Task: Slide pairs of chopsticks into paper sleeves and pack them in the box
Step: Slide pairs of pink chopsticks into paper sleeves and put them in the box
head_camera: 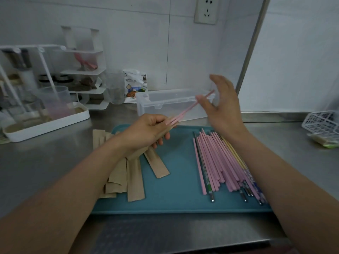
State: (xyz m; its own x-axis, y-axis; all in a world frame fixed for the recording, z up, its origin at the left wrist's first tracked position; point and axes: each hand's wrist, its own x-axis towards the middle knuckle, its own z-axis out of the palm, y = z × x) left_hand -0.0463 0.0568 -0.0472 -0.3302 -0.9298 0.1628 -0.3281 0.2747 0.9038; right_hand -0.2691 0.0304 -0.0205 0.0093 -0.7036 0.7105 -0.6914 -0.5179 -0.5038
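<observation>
Above the blue tray, the sleeving step is in hand: the left hand is clenched around a brown paper sleeve whose mouth sits at its fingertips, and a pair of pink chopsticks stands partly inside it, their free ends angled up and away toward the right. The right hand hovers at those upper ends with fingers spread and palm turned to the left; its thumb appears to touch the sticks, but it grasps nothing. In my judgement the pair is only a short way in, so the next move calls for the right palm or fingers to press the ends down along the sleeve's line while the left hand keeps the mouth steady. Both forearms reach forward over the tray. Behind the hands the clear plastic box lies on the steel counter, seemingly with nothing packed yet. Spare sleeves lie on the tray's left, loose chopsticks on its right.
</observation>
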